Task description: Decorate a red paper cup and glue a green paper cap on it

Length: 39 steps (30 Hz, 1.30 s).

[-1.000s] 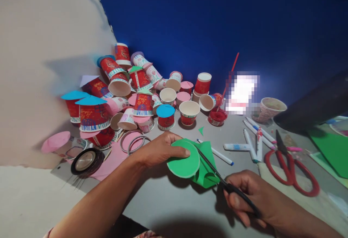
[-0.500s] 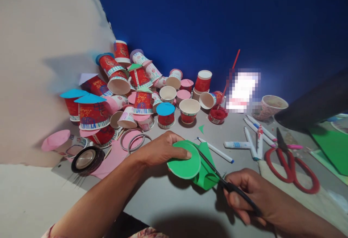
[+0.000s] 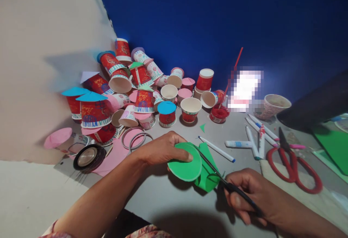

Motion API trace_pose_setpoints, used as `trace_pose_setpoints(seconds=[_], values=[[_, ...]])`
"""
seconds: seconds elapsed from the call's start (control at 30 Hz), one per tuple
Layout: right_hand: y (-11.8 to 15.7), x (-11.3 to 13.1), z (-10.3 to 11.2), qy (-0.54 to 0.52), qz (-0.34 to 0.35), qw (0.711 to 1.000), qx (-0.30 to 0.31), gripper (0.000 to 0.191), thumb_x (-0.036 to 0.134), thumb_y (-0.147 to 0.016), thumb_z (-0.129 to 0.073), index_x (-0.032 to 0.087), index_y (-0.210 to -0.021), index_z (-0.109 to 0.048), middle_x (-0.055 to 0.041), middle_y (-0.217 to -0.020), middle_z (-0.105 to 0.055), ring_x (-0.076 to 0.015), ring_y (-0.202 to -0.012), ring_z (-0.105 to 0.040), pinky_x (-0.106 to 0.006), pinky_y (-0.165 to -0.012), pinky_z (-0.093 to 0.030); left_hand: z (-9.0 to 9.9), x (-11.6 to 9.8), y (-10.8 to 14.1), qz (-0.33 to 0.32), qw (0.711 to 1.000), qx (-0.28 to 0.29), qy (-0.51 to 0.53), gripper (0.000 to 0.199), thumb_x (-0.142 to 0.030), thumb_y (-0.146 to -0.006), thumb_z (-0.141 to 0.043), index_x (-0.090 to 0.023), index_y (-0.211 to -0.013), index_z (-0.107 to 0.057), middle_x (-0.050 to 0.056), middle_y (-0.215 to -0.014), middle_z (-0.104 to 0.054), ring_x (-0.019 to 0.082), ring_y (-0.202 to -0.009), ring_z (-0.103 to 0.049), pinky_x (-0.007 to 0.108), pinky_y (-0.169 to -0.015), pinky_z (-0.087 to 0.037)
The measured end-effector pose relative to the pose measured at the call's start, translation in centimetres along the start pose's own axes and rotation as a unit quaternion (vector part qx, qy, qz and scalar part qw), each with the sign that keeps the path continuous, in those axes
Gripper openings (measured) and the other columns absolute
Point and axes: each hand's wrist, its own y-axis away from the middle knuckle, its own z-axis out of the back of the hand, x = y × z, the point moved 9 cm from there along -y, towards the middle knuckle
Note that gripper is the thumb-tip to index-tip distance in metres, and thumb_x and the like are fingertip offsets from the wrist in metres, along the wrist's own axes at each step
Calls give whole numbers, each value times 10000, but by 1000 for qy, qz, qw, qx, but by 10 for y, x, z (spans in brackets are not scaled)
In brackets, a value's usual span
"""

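- Head view, landmark: the green paper disc (image 3: 183,169), held above the grey tabletop (image 3: 152,201).
- Right of the disc, adjoining its edge: a folded green paper offcut (image 3: 208,178).
- Beyond the disc: a small green scrap (image 3: 202,128) and a white felt-tip pen (image 3: 217,150), lying just past the offcut.
- Farther right of the disc: red-handled scissors (image 3: 293,171), near a cluster of markers (image 3: 261,142).
- Left of the disc: two rings (image 3: 140,142), pink paper (image 3: 115,160) and a black tape roll (image 3: 89,158).
- Left hand (image 3: 163,150): comes in from the left; thumb flat on the disc, fingers mostly hidden below; closed to a pinch, gripping the disc and covering part of its rim.
- Right hand (image 3: 246,196): right of the disc; fingers curled around the black-handled scissors (image 3: 241,193). Blades point toward the disc's right edge, across the offcut; blade opening cannot be determined.
- Directly beyond the disc: an upright red paper cup (image 3: 191,116), pale interior visible, beside a blue-topped cup (image 3: 166,116).
- Beyond and right of the disc: a red jar (image 3: 219,116) with red contents, a thin red stick (image 3: 238,58) rising from it.
- Beyond and left of the disc: a heap of decorated paper cups (image 3: 95,113), several with paper tops.
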Motion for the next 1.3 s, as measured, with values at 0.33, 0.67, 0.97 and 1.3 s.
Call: trace_pose_setpoints(seconds=[0.33, 0.67, 0.97, 1.3], values=[[1, -1, -1, -9, -6, 1000, 3, 729, 872, -646, -750, 167, -728, -586, 40, -505, -564, -9, -363, -316, -155, -357, -201, -3, 0, 1, 8, 1000, 12, 21, 198, -319, -694, -784, -127, -712, -738, 14, -659, -674, 113, -579, -586, 208, -530, -474], [0, -4, -2, -3, -10, 1000, 10, 725, 867, -637, -761, 171, -726, -576, 36, -513, -576, -14, -369, -325, -158, -356, -210, -11, 4, 1, 16, 998, 54, 20, 153, -282, -712, -781, -132, -720, -756, 15, -659, -691, 124, -588, -605, 216, -544, -491], [1, 1, 4, -20, 1, 1000, -11, 737, 873, -655, -742, 159, -766, -597, 45, -506, -549, -3, -365, -294, -150, -356, -193, 4, -1, -3, -26, 998, -15, 48, 364, -443, -713, -834, -97, -784, -749, 39, -669, -664, 117, -567, -563, 227, -546, -453], [-3, -6, 5, -10, 14, 1000, -5, 678, 828, -718, -737, 174, -745, -562, 36, -522, -573, -11, -365, -318, -151, -359, -220, 3, -1, -2, -18, 999, -19, 37, 297, -406, -717, -795, -123, -712, -702, 4, -585, -604, 110, -495, -524, 238, -496, -438]])
